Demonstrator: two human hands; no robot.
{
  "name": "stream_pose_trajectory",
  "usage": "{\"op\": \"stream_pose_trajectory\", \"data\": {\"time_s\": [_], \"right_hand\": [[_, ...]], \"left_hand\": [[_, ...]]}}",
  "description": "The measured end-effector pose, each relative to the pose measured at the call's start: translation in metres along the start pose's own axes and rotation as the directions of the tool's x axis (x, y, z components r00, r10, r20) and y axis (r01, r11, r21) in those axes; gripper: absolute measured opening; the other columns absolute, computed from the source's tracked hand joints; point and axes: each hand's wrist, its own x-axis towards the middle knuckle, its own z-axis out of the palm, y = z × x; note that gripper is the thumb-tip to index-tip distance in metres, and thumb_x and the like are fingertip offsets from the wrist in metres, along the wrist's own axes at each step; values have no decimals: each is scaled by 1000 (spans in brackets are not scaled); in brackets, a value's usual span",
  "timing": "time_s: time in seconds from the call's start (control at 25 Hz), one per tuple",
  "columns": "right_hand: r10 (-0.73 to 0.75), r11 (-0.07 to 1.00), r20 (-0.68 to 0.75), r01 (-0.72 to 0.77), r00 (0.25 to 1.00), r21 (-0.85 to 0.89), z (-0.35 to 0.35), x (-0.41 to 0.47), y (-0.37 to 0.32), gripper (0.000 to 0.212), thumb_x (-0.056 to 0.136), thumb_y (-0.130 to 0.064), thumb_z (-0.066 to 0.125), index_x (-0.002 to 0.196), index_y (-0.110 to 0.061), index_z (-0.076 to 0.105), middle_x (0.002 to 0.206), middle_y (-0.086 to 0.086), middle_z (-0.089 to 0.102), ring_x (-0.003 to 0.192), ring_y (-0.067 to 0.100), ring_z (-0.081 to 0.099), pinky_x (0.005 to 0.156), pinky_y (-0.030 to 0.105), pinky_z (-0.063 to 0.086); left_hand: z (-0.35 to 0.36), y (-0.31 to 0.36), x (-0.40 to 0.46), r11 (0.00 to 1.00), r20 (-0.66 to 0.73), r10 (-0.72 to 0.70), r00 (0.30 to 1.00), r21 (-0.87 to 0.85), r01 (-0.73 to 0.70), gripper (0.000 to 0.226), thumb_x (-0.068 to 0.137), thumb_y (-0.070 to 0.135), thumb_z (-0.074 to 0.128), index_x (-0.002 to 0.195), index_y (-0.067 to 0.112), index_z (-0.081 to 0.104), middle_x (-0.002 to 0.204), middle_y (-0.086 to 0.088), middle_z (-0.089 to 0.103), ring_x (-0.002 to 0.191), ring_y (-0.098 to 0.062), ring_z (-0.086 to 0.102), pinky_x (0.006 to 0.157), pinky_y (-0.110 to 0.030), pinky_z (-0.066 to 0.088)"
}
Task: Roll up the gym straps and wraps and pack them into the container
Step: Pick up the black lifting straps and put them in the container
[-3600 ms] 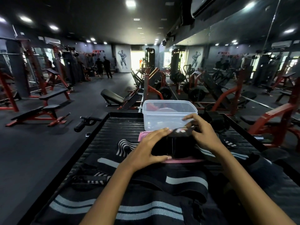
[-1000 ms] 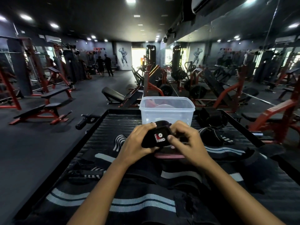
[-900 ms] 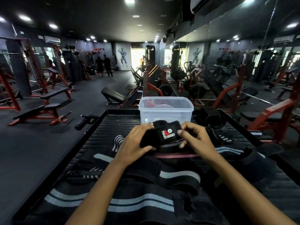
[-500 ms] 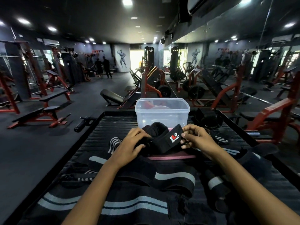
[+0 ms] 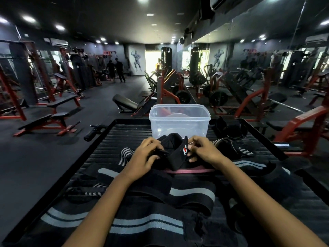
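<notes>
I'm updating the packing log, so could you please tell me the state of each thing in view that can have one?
Clear container: upright, lid off, no straps inside yet.
Black logo strap: partly rolled, held just in front of the container.
Left hand: grips the strap's rolled end.
Right hand: pinches the strap's logo end.
Striped wraps: unrolled, spread flat on the tray.
Pink lid: lying flat under the strap.

A commercial gym is stretching away ahead: red-framed weight benches [image 5: 53, 120] and plate-loaded machines [image 5: 170, 90] are standing on dark rubber flooring, bodybuilder murals [image 5: 136, 60] are decorating the far wall, and a wall mirror [image 5: 267, 68] is reflecting the equipment.
</notes>
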Motion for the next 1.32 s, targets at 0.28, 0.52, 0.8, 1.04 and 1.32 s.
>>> {"op": "stream_pose_trajectory", "data": {"time_s": [0.28,0.52,0.8,1.04,1.32], "right_hand": [[35,926,66,-58,997,374,-2,-1,-7,19,100,-23,43,106,-18,61,112,12,58,101,24,57,73,36,58],[26,999,191,-34,981,41,11,-2,-3,71,80,-1,72,139,-19,38,135,10,51,123,18,50,98,34,48],[97,994,213,-104,972,22,36,0,-6,47,76,13,69,116,-4,51,98,12,65,71,25,69,51,27,57],[205,978,-18,-204,979,31,15,-2,-11,16,84,5,49,89,-11,47,73,9,56,56,23,59,39,28,53],[199,969,124,-214,972,125,19,-8,-12,22,85,-9,63,99,-16,48,79,8,67,55,27,59,51,30,55]], "left_hand": [[-1,17,11,776,-82,-298,951,-601,192,25,86,-4,58,99,16,50,101,4,61,96,-5,60,85,-19,51],[-6,29,18,400,-55,-404,913,-908,122,39,87,-11,53,114,18,51,111,-5,64,96,-11,68,78,-26,57],[-8,25,15,347,72,-350,934,-916,200,46,83,-9,60,119,18,51,103,2,71,95,-11,69,80,-29,57],[-8,19,12,354,162,-381,910,-884,306,64,58,18,72,119,15,54,104,-1,69,96,-13,66,81,-28,56],[2,14,12,620,-54,-489,871,-724,303,42,68,12,80,103,20,59,91,7,72,87,-6,66,77,-17,52]]}}
